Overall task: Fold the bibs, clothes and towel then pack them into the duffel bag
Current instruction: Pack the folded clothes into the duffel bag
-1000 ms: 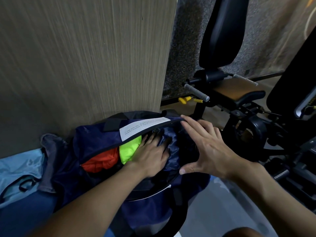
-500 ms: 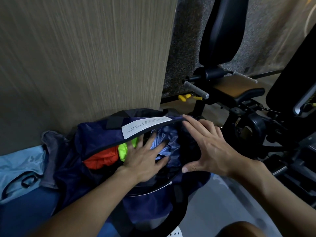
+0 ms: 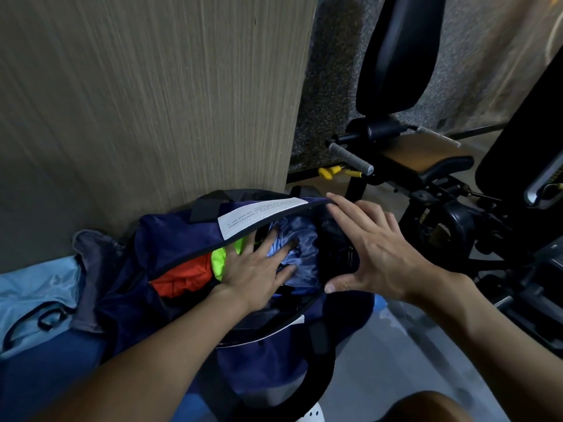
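In the head view, the packing step is in hand. The duffel bag [image 3: 170, 239] lies unzipped on the floor against a wooden panel [image 3: 152, 102], and its opening is kept wide by the right hand [image 3: 374, 254]. That hand's fingers are straight, the tips laid on the upper flap beside a white label [image 3: 259, 216], with the thumb spread well apart below; nothing is clasped. The left hand [image 3: 256, 269] is pressed flat, fingers splayed, on a pale blue garment [image 3: 301, 257] inside the bag. An orange bib [image 3: 182, 277] and a yellow-green bib [image 3: 218, 263] are tucked in just beside it.

A grey cloth [image 3: 91, 263] and a light blue cloth [image 3: 33, 287] lie outside, left of the bag, so the task is judged unfinished. Next, the garment probably needs flattening into the bag so that room is left, and the outside cloths are to be folded and packed.
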Demonstrator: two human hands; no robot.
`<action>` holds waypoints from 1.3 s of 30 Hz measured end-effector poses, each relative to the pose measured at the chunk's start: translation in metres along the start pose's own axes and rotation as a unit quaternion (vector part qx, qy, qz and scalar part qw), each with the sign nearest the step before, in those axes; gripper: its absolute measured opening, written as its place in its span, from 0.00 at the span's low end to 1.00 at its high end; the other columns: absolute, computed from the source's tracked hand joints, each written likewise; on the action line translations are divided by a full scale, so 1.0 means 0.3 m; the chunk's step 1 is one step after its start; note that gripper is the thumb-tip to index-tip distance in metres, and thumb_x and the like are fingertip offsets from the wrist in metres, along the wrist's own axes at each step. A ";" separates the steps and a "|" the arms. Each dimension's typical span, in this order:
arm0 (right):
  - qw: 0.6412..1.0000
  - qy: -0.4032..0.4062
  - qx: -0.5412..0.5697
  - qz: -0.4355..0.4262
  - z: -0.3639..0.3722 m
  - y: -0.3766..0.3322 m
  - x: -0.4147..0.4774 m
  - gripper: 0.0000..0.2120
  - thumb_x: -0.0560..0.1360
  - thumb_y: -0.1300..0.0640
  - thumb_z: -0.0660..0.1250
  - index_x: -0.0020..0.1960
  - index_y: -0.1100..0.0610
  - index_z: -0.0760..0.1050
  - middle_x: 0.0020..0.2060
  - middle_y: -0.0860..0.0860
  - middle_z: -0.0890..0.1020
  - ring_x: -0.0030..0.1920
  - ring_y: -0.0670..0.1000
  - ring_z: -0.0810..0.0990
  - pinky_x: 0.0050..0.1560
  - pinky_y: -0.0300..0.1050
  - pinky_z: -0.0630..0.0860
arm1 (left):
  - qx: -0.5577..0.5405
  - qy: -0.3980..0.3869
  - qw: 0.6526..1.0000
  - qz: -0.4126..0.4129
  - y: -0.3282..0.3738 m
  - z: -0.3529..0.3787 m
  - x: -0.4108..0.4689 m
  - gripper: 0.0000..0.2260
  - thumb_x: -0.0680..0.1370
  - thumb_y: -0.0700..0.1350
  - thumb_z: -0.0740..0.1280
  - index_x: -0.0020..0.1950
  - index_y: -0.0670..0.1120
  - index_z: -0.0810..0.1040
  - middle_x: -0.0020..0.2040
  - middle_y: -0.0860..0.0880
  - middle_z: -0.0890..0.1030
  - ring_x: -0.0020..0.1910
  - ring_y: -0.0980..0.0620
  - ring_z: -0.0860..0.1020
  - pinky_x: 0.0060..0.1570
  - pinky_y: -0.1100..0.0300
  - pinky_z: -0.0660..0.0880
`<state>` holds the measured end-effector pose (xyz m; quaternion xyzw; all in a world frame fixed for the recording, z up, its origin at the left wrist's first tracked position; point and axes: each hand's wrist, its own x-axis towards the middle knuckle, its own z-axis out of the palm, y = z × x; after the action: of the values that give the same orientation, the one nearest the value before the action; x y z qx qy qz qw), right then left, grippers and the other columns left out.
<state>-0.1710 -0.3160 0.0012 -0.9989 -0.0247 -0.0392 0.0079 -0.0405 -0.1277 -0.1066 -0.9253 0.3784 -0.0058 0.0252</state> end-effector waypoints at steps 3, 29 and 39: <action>1.000 -0.010 -0.002 0.005 0.004 -0.011 -0.009 0.63 0.59 0.19 0.62 0.80 0.51 0.39 0.77 0.39 0.38 0.74 0.51 0.46 0.72 0.53 0.53 | -0.014 0.000 1.000 -0.003 0.008 -0.004 -0.004 0.26 0.81 0.67 0.42 0.78 0.65 0.41 0.82 0.53 0.43 0.80 0.41 0.44 0.71 0.34 0.51; 0.998 -0.058 -0.021 0.029 -0.014 -0.112 -0.083 0.60 0.62 0.23 0.65 0.80 0.51 0.42 0.78 0.42 0.41 0.76 0.53 0.46 0.73 0.56 0.52 | -0.137 0.084 0.981 0.106 0.004 -0.198 -0.299 0.29 0.80 0.64 0.47 0.79 0.55 0.61 0.80 0.52 0.59 0.78 0.51 0.59 0.74 0.53 0.60; 0.998 -0.024 -0.024 -0.058 -0.066 -0.371 0.013 0.45 0.69 0.28 0.65 0.78 0.46 0.56 0.78 0.42 0.50 0.74 0.50 0.49 0.71 0.54 0.54 | -0.173 0.179 0.967 0.045 -0.187 -0.317 -0.559 0.24 0.79 0.61 0.53 0.69 0.51 0.72 0.66 0.55 0.74 0.62 0.52 0.73 0.57 0.54 0.74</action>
<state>-0.1742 -0.2051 0.0228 -0.9964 -0.0815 -0.0159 -0.0191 -0.1236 0.0256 -0.0074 -0.8814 0.4133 -0.1044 -0.2035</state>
